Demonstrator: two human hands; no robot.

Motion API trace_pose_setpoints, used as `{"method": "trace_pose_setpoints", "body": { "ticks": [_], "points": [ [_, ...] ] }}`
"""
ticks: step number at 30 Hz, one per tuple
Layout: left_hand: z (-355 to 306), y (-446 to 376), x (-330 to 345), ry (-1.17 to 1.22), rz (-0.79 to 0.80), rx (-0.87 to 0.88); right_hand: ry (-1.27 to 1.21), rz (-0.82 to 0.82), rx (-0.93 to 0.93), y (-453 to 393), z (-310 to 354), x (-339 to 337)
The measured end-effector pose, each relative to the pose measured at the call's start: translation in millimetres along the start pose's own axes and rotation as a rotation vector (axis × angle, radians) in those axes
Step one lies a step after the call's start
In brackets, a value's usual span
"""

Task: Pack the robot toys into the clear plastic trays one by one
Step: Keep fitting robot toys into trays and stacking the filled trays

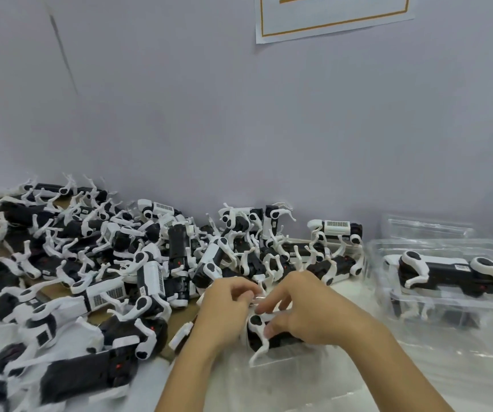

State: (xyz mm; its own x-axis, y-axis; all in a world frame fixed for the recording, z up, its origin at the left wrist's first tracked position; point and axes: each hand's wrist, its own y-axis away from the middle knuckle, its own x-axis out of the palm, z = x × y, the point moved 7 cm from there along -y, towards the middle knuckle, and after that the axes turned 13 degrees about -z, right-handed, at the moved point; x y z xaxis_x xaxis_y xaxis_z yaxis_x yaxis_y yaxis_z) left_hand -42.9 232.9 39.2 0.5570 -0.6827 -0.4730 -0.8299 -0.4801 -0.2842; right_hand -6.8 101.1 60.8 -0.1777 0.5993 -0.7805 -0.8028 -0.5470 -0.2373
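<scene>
Head view, both hands (257, 310) gripping robot toy (266, 334) — labels unreadable

Soft, even light; motion-blurred foreground, wide-angle bending at edges.

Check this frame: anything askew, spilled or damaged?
No damage that I can make out. The unpacked robot toys lie in a loose tangled heap against the wall, legs pointing every way. The packed toy lies flat in its clear tray on the right. Both hands work on one toy at centre.
</scene>
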Motion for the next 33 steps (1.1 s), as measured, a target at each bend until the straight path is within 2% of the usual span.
{"method": "trace_pose_setpoints", "body": {
  "ticks": [4, 11, 16, 23, 33],
  "points": [
    [4, -2, -3, 0.075, -0.050, -0.028, 0.019, -0.011, -0.005, -1, 0, -2],
    [4, 0, -2, 0.063, -0.040, -0.036, 0.148, -0.073, 0.003, -3, 3, 5],
    [2, 0, 0, 0.051, -0.026, -0.019, 0.116, -0.106, 0.006, -2, 1, 5],
    [-1, -3, -2, -0.005, 0.001, 0.036, 0.041, -0.005, -0.027, 0, 2, -4],
    [-3, -6, 3, -0.092, 0.057, 0.089, 0.171, -0.037, 0.139, 3, -30, -45]
  ]
}}
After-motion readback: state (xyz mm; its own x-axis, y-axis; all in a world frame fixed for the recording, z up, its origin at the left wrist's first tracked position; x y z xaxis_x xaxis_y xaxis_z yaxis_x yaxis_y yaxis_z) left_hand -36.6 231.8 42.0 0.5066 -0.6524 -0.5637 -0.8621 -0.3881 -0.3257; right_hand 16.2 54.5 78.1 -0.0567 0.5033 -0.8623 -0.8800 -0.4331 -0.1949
